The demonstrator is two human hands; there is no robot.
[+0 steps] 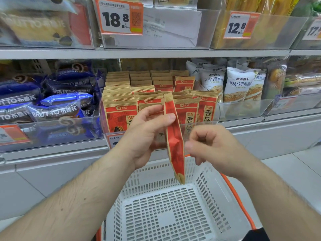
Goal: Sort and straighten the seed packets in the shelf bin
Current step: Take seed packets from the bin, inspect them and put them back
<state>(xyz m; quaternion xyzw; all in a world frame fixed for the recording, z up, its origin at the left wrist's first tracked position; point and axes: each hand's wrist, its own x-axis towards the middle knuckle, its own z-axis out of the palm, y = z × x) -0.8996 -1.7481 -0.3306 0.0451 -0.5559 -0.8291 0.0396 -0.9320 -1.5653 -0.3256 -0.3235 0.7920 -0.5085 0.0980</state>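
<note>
Store shelving holds a clear shelf bin of upright seed packets. Before it, over a white basket, the left hand pinches one red packet edge-on between thumb and fingers. Just beside it, the right hand hangs loosely curled, holding nothing.

Below us sits a white slotted basket with an orange rim. To the left of the middle shelf we see blue Brutto cake wrappers heaped in a clear bin. To the right stand white bread bags. On the upper shelf we read two orange price tags, 18.8 and, further right, 12.8.
</note>
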